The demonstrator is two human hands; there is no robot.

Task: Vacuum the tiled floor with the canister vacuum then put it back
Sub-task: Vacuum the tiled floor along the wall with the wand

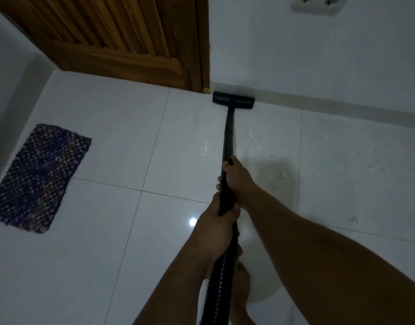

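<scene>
A black vacuum wand (228, 137) runs away from me across the white tiled floor (108, 148). Its flat black floor head (233, 100) rests on the tiles against the base of the white wall, just right of the door frame. My right hand (236, 175) grips the wand higher up. My left hand (217, 221) grips it lower, where the ribbed black hose (217, 282) begins. The hose drops down between my arms. The canister is out of view.
A brown louvred wooden door (122, 43) stands at the back left. A purple woven mat (37, 177) lies on the floor at the left. White specks (253, 137) mark the tiles right of the wand. My bare foot (243, 285) stands below my hands. A wall socket (316, 4) sits top right.
</scene>
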